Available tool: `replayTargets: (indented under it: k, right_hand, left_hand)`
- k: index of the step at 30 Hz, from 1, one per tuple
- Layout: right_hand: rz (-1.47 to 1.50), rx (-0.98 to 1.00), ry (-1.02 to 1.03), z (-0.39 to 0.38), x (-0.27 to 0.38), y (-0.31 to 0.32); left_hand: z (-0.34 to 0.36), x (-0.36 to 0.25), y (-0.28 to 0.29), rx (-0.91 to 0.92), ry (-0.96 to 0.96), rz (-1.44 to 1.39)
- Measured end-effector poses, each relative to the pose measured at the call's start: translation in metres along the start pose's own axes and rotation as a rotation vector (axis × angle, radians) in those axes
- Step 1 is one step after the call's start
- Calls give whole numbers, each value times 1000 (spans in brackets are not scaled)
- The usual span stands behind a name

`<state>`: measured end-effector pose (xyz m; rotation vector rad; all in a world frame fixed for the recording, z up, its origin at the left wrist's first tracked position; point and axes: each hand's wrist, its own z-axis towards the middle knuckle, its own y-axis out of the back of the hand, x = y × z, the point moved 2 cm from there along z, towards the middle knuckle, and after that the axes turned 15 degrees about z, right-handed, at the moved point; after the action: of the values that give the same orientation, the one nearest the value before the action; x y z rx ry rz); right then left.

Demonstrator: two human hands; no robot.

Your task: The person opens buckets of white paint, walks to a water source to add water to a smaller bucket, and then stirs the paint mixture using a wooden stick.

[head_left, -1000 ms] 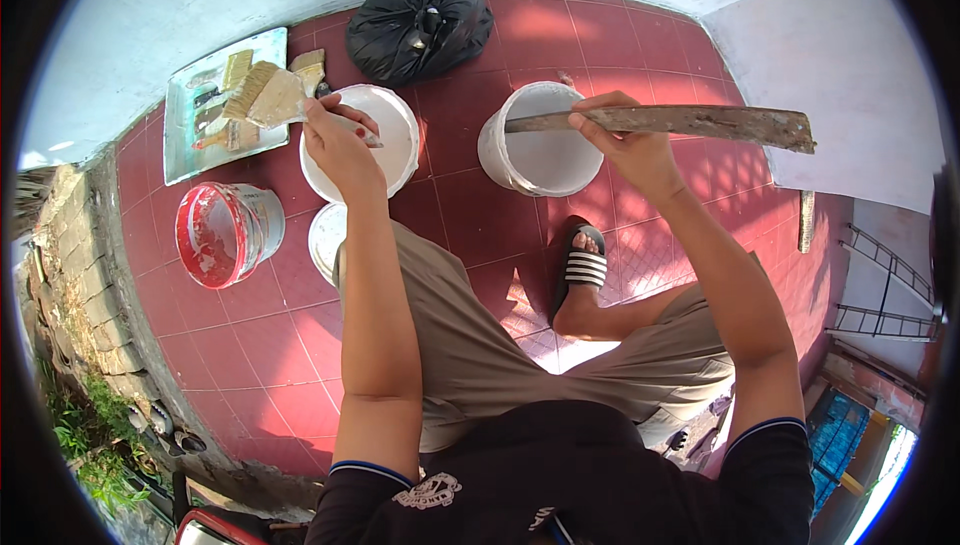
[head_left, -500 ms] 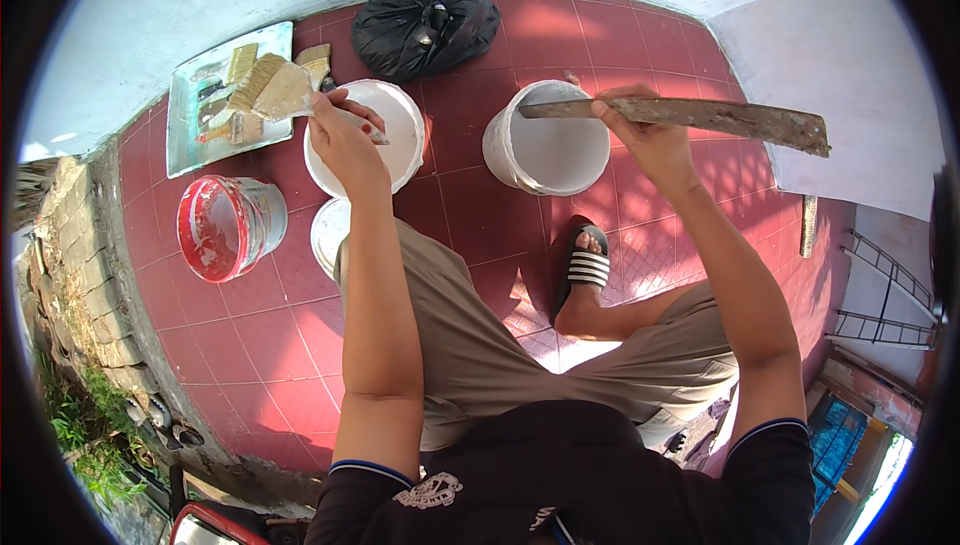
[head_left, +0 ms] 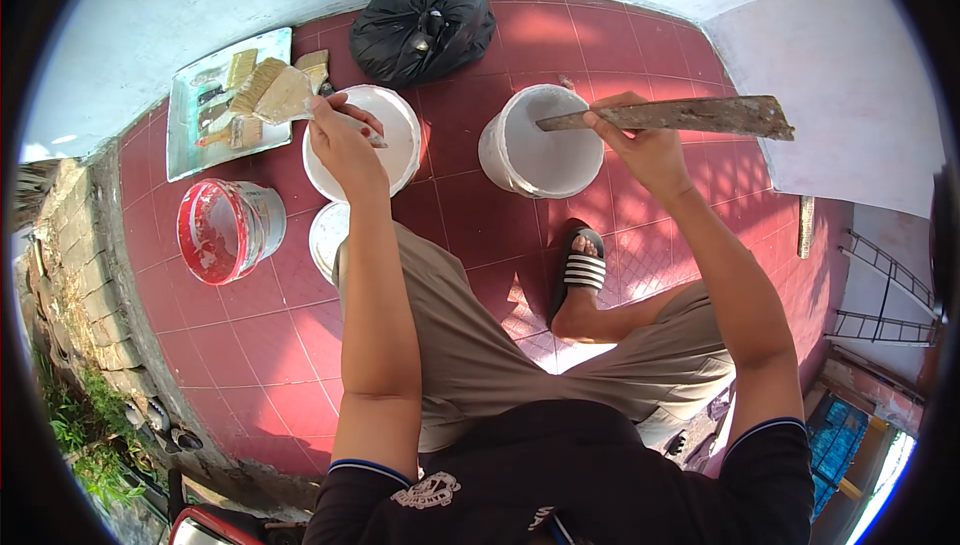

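Note:
My left hand [head_left: 345, 145] is closed around the handle of a wide, paint-crusted paintbrush [head_left: 283, 95], its bristles pointing left. Below that hand stands a white bucket [head_left: 408, 150], partly hidden by the wrist. In my right hand [head_left: 645, 150] is a long, weathered wooden stick [head_left: 715, 117], gripped near its inner end. That end reaches over the opening of a second white bucket [head_left: 492, 155]; I cannot tell whether it touches anything inside. The inside of this bucket looks white, and how full it is cannot be made out.
A pale tray [head_left: 185, 157] with several brushes lies at the far left. Nearer is a red-rimmed bucket [head_left: 268, 220], beside a white round lid or pail [head_left: 325, 235]. A black plastic bag [head_left: 425, 30] rests by the wall. My sandalled foot [head_left: 582, 270] is on red tiles [head_left: 470, 215].
My right hand has shifted slightly left, and the wooden stick has moved left and turned a little, its inner end now further over the bucket's opening. My left hand and the paintbrush have hardly moved.

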<state>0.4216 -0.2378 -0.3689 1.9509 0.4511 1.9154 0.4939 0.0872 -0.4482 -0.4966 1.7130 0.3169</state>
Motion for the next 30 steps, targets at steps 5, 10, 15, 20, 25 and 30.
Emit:
replayTargets:
  k: [5, 10, 15, 20, 25, 30]
  right_hand:
    - [3, -17, 147, -11, 16, -2]
    - [73, -140, 67, -19, 33, 23]
    - [34, -178, 11, -34, 38, 38]
    - [107, -151, -84, -39, 52, 39]
    - [36, -80, 49, -37, 62, 31]
    - [-13, -18, 25, -35, 68, 28]
  left_hand:
    - [2, -1, 6, -13, 11, -13]
    - [4, -2, 6, -13, 16, -25]
    - [3, 2, 6, -6, -9, 4]
    - [7, 2, 8, -28, -3, 20]
    - [11, 6, 8, -31, 13, -14]
    - [13, 8, 9, -14, 8, -30]
